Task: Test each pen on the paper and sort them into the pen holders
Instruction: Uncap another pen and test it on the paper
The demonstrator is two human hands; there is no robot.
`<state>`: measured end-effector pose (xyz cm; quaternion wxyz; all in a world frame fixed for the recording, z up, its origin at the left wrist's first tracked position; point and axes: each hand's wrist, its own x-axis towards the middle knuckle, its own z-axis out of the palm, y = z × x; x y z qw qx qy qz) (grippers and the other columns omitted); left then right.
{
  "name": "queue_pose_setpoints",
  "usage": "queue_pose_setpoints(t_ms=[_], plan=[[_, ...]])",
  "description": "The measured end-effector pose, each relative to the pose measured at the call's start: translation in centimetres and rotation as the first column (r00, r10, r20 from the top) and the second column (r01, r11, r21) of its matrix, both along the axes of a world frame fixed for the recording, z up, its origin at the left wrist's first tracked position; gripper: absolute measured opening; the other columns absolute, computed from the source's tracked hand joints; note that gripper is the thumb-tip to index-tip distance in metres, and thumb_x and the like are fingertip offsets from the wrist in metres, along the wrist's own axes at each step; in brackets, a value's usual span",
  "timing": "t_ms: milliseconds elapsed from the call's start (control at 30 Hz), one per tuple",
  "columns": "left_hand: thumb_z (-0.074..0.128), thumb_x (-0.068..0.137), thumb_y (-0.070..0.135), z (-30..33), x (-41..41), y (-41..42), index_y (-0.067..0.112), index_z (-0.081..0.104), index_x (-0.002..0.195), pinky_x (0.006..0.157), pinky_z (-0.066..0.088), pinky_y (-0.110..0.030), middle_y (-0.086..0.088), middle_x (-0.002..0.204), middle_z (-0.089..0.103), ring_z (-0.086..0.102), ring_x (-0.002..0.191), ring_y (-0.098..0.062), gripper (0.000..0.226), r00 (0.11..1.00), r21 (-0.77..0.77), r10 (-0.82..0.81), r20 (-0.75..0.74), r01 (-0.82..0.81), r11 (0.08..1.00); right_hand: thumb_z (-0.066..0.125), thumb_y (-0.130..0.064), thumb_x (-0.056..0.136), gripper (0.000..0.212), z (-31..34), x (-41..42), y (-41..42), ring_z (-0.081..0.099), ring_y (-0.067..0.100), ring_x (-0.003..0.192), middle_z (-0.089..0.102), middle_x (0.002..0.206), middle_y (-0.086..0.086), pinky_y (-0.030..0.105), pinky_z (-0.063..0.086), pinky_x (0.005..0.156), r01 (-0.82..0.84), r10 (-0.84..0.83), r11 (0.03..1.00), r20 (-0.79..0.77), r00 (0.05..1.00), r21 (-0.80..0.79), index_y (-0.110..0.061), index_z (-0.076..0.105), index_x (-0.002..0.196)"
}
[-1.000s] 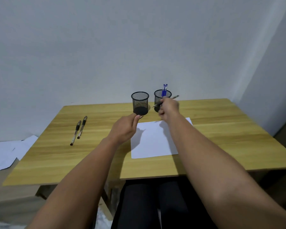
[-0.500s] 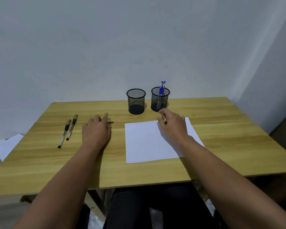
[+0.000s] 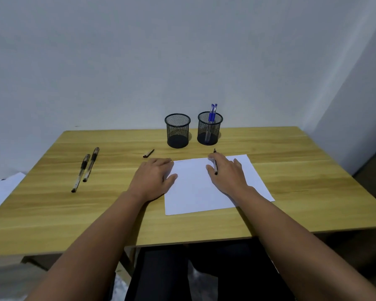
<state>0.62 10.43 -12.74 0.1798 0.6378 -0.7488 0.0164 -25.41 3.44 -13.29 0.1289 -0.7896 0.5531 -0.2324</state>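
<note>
The paper [image 3: 206, 187] lies near the worktop's [image 3: 302, 170] front edge, with bare wood wide to its right. The left hand [image 3: 155, 179] presses flat, fingers straight, on the sheet's left edge; the right hand [image 3: 227, 175] pinches a black pen [image 3: 215, 165] over the sheet. A pen cap [image 3: 148, 153] lies just beyond the left hand, and two black pens [image 3: 86, 169] lie well left. At the back, the left holder [image 3: 177, 130] stands empty; the right holder [image 3: 210, 128] holds two blue pens [image 3: 212, 112].
</note>
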Motion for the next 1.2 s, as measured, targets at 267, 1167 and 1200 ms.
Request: queue_pose_setpoints(t_ms=[267, 1167, 1200], plan=[[0.031, 0.087, 0.067, -0.1, 0.1, 0.2, 0.027, 0.062, 0.135, 0.101, 0.037, -0.043, 0.009, 0.148, 0.054, 0.046, 0.136, -0.02, 0.07, 0.999, 0.014, 0.038, 0.001, -0.038, 0.999, 0.057, -0.048, 0.107, 0.034, 3.2, 0.9, -0.5, 0.068, 0.023, 0.082, 0.073, 0.083, 0.004, 0.036, 0.051, 0.075, 0.028, -0.035, 0.999, 0.593, 0.805, 0.022, -0.022, 0.077, 0.101], [0.045, 0.09, 0.062, -0.6, 0.1, 0.4, 0.028, 0.06, 0.136, 0.107, 0.031, -0.043, 0.012, 0.147, 0.055, 0.042, 0.141, -0.016, 0.059, 0.992, -0.052, 0.12, -0.037, -0.122, 0.991, 0.078, -0.02, 0.096, 0.041, 0.8, 3.8, -4.7, 0.056, 0.021, 0.049, 0.057, 0.055, 0.012, 0.033, 0.049, 0.056, -0.112, -0.166, 0.955, 0.806, 0.569, 0.275, -0.009, 0.057, 0.063], [0.045, 0.09, 0.061, -0.6, 0.0, 0.4, 0.028, 0.06, 0.136, 0.107, 0.031, -0.043, 0.012, 0.147, 0.055, 0.042, 0.141, -0.015, 0.059, 0.992, -0.048, 0.122, -0.036, -0.123, 0.991, 0.077, -0.018, 0.097, 0.041, 0.8, 3.8, -4.7, 0.056, 0.019, 0.048, 0.057, 0.056, 0.014, 0.033, 0.049, 0.055, -0.116, -0.16, 0.955, 0.805, 0.571, 0.272, -0.007, 0.056, 0.064]])
